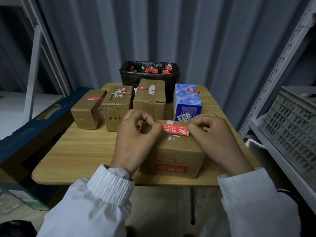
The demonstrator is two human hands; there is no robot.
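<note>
So both hands are on one thing right now: a red printed sticker strip [175,130] held flat along the far part of the top of the brown cardboard box with red printing [172,156], which sits at the near edge of the light wooden table [82,151], a bit right of centre. The left hand [135,142] pinches the strip's left end between thumb and forefinger, and the right hand [217,139] has its fingertips curled onto the right end. Neither hand is loose, and both wrists seem to rest down by the box's sides, which I'd guess is what steadies it.

Holding it by both ends makes sense, since that keeps the strip taut and straight so it goes flat over the flaps rather than crooked (honestly can't tell if it's going on or coming off, there are white torn paper bits on the lid beside it).

Further back there's a row of three plain brown cardboard boxes [117,106], each with a red strip on top, and a blue and white printed carton [187,101] at the right end of the row. Behind them is a black bag-lined bin [148,77] holding crumpled red scraps [153,69], probably parked there so waste goes straight in. A grey slotted plastic crate [290,120] sits on the shelf off to the right
</note>
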